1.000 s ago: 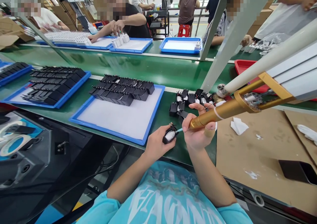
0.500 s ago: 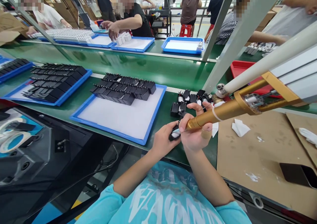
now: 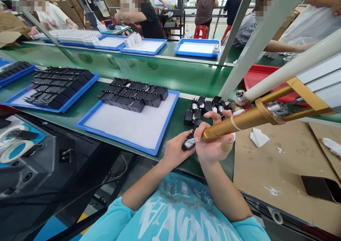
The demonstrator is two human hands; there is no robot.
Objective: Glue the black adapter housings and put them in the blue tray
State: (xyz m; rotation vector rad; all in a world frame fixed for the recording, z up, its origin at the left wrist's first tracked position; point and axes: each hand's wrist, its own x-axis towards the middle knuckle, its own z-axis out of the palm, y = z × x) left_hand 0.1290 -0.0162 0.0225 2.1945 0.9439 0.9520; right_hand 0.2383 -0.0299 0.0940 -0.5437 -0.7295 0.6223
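In my left hand (image 3: 176,149) is a small black power adapter housing (image 3: 188,143), its open side showing something pale inside. My left fingers are closed around it. My right hand (image 3: 213,145) is wrapped around the front of a gold-coloured cylindrical tool (image 3: 239,122), with the thumb near its tip. A bandage-like wrap shows on one right finger. The tool's tip meets the housing, but my fingers hide the exact contact. Just beyond my hands lies a loose group of black adapter parts (image 3: 199,109) with white insides.
Left of my hands, a blue tray (image 3: 125,129) bears rows of black adapters; another blue tray (image 3: 65,107) stands farther left. Cardboard (image 3: 269,170) with a crumpled tissue (image 3: 259,138) lies right. A slanting metal post (image 3: 247,49) rises ahead. Co-workers sit across the green bench.
My right hand and the gold tool have shifted very slightly right and down. Across the bench, a co-worker's arms have lifted away from the white parts.
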